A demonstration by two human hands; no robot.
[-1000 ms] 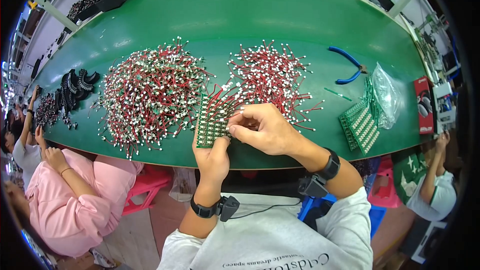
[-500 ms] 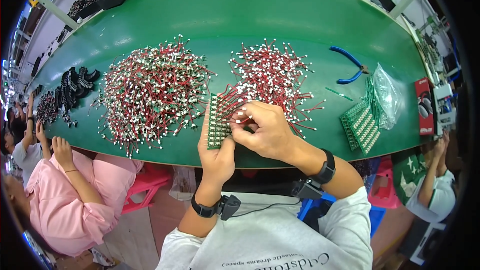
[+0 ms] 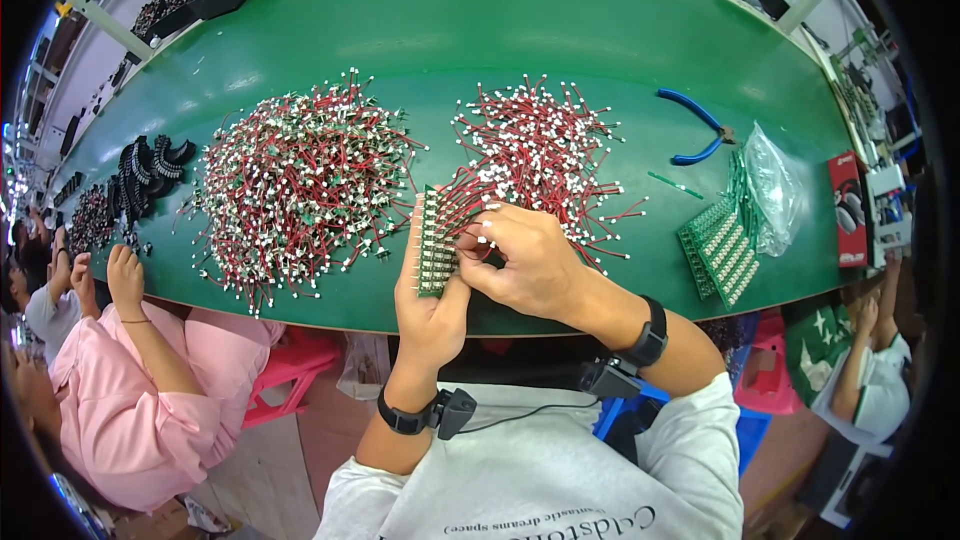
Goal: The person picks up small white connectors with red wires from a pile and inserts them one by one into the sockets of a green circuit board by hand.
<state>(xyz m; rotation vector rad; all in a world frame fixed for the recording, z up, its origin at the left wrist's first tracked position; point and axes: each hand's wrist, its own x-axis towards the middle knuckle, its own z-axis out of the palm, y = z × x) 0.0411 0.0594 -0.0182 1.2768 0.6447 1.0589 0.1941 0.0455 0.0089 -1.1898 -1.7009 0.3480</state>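
**At centre frame: green circuit-board strip held in both hands, bench stock around it**

Green circuit-board strip (image 3: 434, 243): held upright on its long edge just above the near rim of the green bench (image 3: 560, 30), red wires fanning from its right side.

Left hand (image 3: 428, 312): closed around the strip's lower end from below, thumb on the right face.

Right hand (image 3: 525, 258): just right of the strip, fingertips pinched together on a wire end (image 3: 470, 248) against the strip.

Right wire pile (image 3: 540, 145): red leads with white connectors, directly above the right hand, touching the strip's wires.

Left wire pile (image 3: 300, 180): larger, red leads with white ends, centre left.

Black parts (image 3: 145, 172): clustered at far left.

Blue-handled pliers (image 3: 695, 125): upper right, lying flat.

Spare green board strips (image 3: 720, 250): stacked at right, beside a clear plastic bag (image 3: 775, 185).

Person in pink (image 3: 130, 390): lower left, one hand on the bench edge.
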